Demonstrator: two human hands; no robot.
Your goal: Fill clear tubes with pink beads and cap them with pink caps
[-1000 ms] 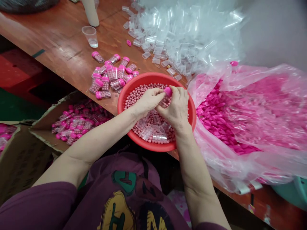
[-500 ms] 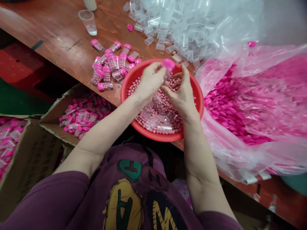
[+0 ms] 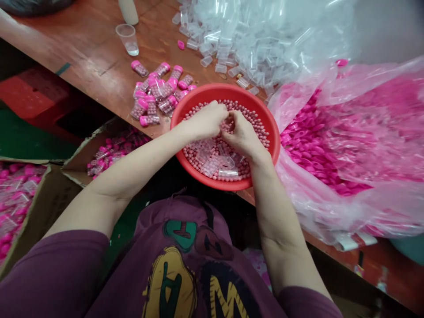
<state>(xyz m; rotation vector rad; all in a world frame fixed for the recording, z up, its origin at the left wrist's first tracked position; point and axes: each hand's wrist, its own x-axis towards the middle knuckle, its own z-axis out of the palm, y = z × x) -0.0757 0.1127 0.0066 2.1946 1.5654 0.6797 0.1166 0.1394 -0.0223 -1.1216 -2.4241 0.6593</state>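
A red plastic basin holds many small pink beads and several clear plastic tubes. Inside its rim my left hand is closed, knuckles up, low over the beads; its fingertips are hidden. My right hand is curled with thumb and forefinger meeting the left hand's fingers. Something clear seems to lie between the hands, but I cannot make it out. Left of the basin, bead-filled tubes with pink caps lie in a loose pile on the brown table.
Empty clear tubes heap behind the basin. At right, a plastic bag holds pink caps. A clear cup stands at the back left. Below the table edge, cardboard boxes hold capped tubes.
Both hands have lowered towards the beads and drawn together. The pink-capped tube in my left hand no longer shows. The view has shifted slightly.
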